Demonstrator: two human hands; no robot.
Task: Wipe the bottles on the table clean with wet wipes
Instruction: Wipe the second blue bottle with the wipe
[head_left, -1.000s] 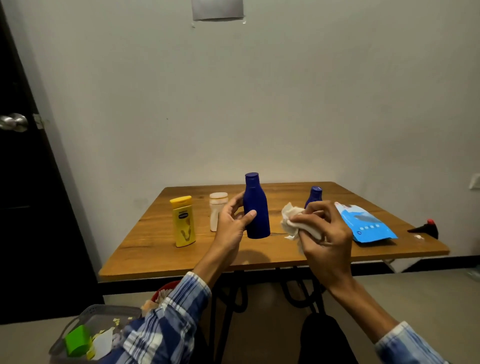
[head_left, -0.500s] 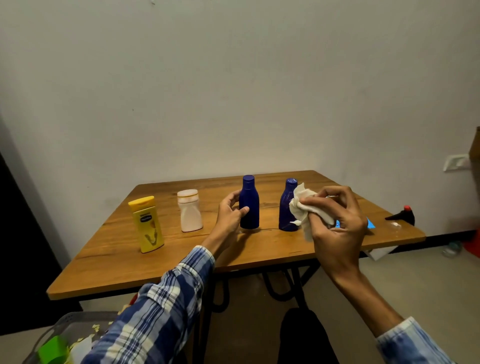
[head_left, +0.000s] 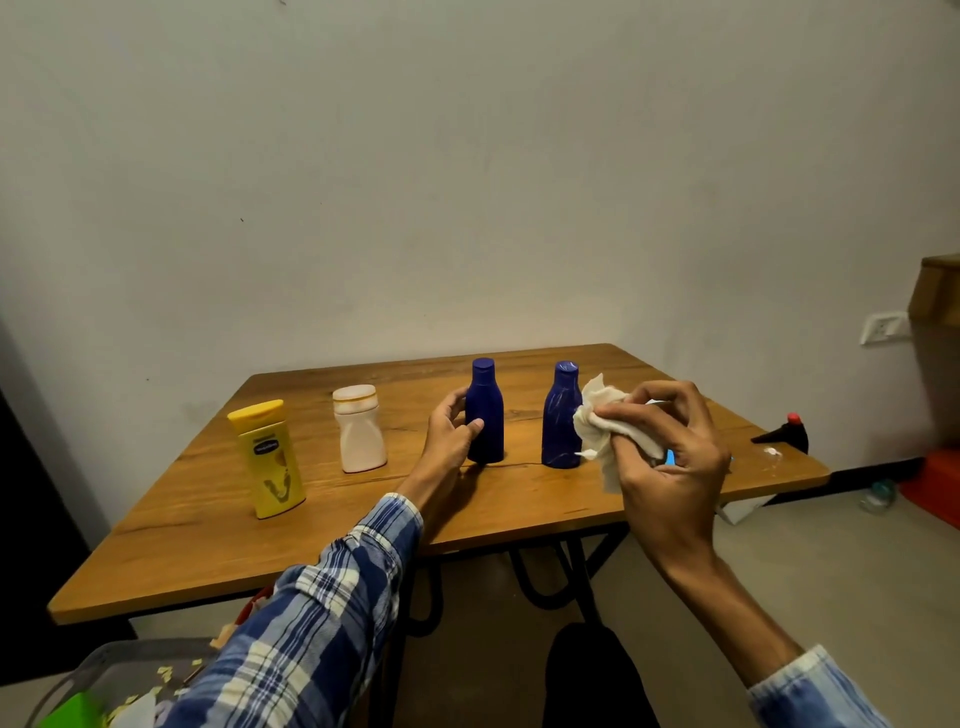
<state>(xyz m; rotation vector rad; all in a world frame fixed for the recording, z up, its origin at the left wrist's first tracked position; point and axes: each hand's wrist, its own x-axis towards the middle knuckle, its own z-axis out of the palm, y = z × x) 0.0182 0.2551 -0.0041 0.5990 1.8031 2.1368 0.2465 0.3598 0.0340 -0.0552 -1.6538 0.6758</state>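
left hand (head_left: 448, 442) grips bottle (head_left: 486, 415) | right hand (head_left: 670, 460) pinches wipe (head_left: 597, 434) — maybe touching second bottle (head_left: 558, 415)

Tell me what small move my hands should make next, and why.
Probably shift the left hand from the left blue bottle to the right blue bottle. The right hand holds the crumpled wet wipe right beside it, and that bottle shows pale streaks.
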